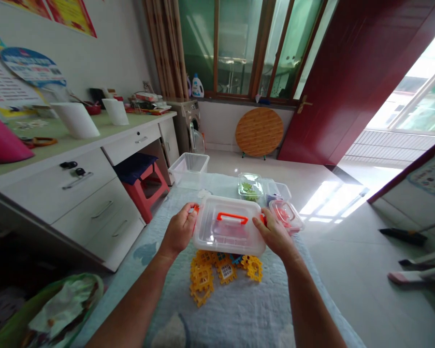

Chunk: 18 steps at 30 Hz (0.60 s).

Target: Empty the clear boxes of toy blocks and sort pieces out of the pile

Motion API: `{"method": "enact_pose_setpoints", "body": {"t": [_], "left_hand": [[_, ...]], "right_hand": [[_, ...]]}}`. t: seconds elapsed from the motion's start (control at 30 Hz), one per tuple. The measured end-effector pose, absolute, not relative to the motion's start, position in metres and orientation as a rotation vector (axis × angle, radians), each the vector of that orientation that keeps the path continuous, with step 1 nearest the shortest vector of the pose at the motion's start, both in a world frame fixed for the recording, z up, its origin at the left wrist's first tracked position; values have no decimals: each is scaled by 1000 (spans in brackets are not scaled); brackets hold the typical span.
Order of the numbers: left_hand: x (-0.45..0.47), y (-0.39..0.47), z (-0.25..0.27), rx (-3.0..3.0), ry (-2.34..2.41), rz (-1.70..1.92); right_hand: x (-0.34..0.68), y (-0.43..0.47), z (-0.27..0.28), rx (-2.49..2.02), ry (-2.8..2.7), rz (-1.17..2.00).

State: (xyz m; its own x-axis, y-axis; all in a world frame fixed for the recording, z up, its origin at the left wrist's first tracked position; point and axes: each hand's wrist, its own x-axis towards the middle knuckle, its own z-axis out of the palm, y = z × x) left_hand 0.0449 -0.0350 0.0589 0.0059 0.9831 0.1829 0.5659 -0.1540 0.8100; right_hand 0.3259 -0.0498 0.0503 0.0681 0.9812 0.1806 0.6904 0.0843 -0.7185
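Bin: at the lower left edge, a green bin (10, 326) with a crumpled bag on top.
Blue cloth: spread (239, 314) from the bottom edge up to the middle of the frame.
Toy pieces: yellow toy pieces (202, 278) lie just below center, a few blue ones among them, partly hidden by the box.
Left hand: the left hand (181, 227) has its grip pinched on the box's left end, by an orange latch.
Right hand: the right hand (273, 232) has its grip closed round the opposite end, thumb over the lid's edge.
Box: the clear box (230, 232), lid on, orange handle on top, sits mid-frame between both hands.
Small boxes: right of center, beyond it, a red box (286, 215) and a box of green pieces (250, 186).
Tub: a clear tub (190, 169), above and left of center.
Stool: red stool (150, 188), left, beside the counter (141, 122).
Back: round board (259, 131) under the window (235, 48), top center; red door (329, 82), upper right.
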Motion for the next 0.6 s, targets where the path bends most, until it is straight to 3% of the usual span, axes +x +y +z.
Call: {"method": "enact_pose_setpoints", "body": {"t": [0.23,0.37,0.43,0.6], "left_hand": [[37,-25,27,1386,1366,1140],[35,-29,21,1209,1225,1168],[29,-35,22,1168,1052,1171],[11,-49,24,1210,745,977]], "right_hand": [[324,-54,31,-1346,-1314,1070],[321,-52,17,-1329,-1229,1137],[322,-49,17,-1390,-1251,975],[313,-58,44,-1423,-1418,140]]}}
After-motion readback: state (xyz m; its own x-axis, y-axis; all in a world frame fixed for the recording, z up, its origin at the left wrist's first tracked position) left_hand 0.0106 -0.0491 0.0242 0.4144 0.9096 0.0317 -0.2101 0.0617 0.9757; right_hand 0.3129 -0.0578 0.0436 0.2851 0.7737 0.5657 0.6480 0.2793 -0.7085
